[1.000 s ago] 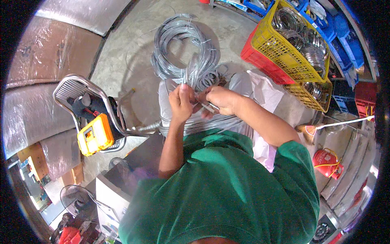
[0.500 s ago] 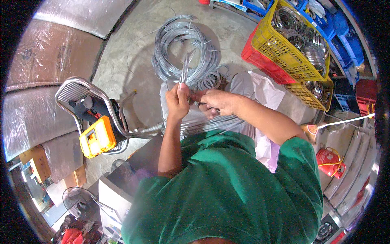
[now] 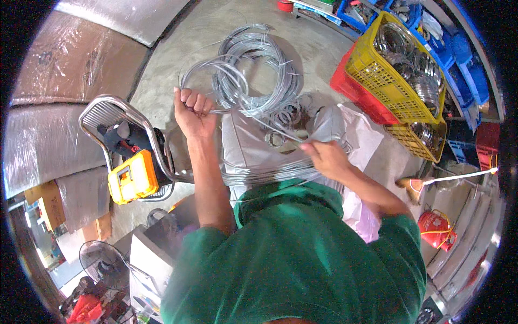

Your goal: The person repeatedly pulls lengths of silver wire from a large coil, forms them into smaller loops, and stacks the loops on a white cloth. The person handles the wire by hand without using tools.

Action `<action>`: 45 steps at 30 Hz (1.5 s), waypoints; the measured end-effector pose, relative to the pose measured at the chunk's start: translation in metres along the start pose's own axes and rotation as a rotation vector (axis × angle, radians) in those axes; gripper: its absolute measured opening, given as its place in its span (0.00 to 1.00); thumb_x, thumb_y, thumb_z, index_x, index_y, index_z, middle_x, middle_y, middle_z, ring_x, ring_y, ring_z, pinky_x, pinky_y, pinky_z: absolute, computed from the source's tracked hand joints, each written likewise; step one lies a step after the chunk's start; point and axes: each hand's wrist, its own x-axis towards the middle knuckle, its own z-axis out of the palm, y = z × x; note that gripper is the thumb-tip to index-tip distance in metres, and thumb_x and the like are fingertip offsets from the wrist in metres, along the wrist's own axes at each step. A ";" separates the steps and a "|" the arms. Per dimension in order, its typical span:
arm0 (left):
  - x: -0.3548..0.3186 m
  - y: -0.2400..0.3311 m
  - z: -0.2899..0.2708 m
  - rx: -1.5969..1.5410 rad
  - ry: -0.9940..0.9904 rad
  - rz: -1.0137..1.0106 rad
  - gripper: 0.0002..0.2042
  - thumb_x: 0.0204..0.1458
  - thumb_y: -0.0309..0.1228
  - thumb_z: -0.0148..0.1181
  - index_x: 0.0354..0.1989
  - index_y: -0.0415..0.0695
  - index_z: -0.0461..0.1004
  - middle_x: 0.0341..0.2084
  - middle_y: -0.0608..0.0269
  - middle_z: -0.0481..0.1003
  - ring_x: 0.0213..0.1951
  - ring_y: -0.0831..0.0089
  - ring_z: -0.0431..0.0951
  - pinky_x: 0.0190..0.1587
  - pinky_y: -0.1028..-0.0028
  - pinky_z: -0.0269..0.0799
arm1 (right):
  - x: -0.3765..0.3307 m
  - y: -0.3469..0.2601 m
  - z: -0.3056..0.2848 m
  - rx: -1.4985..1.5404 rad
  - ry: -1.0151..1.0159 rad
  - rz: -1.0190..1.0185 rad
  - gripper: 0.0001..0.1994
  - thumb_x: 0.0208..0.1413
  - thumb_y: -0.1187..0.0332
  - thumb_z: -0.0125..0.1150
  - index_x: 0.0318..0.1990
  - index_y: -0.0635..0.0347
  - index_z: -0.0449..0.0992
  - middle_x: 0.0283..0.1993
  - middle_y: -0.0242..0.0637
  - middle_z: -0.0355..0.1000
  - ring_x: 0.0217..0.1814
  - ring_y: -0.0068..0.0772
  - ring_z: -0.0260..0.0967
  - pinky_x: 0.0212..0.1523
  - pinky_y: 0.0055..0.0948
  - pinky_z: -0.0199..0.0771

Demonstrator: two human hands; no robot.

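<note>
My left hand [image 3: 194,114] is closed in a fist around strands of silver metal wire [image 3: 236,75], which arch up and over toward the right. My right hand [image 3: 327,160] is closed on the same wire lower down, pinching it near the edge of my lap. Across my lap lies a bundle of long wires [image 3: 264,177], below both hands. A large wire coil [image 3: 288,70] rests on the floor beyond my knees, partly behind the arching strands. Several small wire rings [image 3: 286,116] lie between it and my grey-covered legs.
On the left stands a metal chair [image 3: 162,141] bearing a yellow case [image 3: 133,177]. A yellow crate [image 3: 377,81] of shiny coils sits on a red crate [image 3: 350,89] at the right. A broom [image 3: 414,186] and red canister [image 3: 436,229] are nearer on the right.
My hands have moved apart, left hand to the left and right hand to the right and nearer. The wire, earlier a tight upright bunch, now spreads in a loose arch between them.
</note>
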 end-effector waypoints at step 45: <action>-0.097 0.015 0.099 0.085 -0.297 -0.132 0.22 0.68 0.49 0.37 0.19 0.56 0.55 0.09 0.81 0.46 0.11 0.83 0.44 0.16 0.76 0.41 | 0.000 -0.050 -0.127 -0.363 0.100 -0.529 0.18 0.57 0.56 0.63 0.23 0.54 0.66 0.15 0.36 0.68 0.16 0.42 0.69 0.17 0.39 0.67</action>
